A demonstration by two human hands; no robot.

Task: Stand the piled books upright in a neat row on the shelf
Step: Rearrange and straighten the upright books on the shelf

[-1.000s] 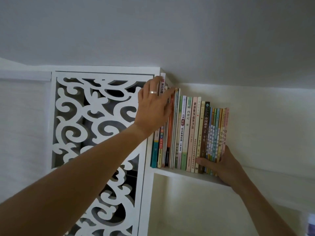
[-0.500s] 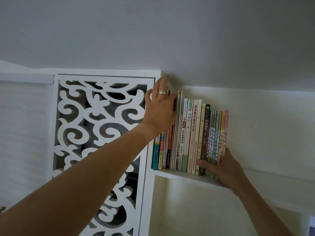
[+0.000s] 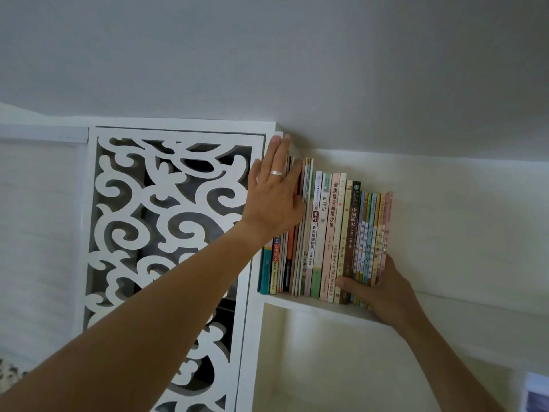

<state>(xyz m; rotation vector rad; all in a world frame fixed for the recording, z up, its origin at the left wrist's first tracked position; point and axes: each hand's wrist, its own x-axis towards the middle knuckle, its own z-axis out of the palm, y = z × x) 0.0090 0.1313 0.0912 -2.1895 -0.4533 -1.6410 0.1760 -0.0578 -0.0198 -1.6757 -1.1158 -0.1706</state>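
Note:
A row of several thin books (image 3: 326,233) stands upright on the white shelf (image 3: 312,304), spines facing me, packed against the shelf's left wall. My left hand (image 3: 276,194), wearing a ring, lies flat with straight fingers against the spines of the tall leftmost books near their tops. My right hand (image 3: 383,286) grips the bottom right end of the row, thumb across the lower spines and fingers hidden behind the last pink book (image 3: 387,221).
A white carved lattice panel (image 3: 166,248) fills the frame to the left of the shelf. The ceiling (image 3: 297,69) sits just above the books. The shelf runs on to the right past the last book along the white wall (image 3: 460,233).
My left hand has straightened its fingers from curling over the book tops to lying flat on the spines. The right hand has kept its hold at the row's bottom right.

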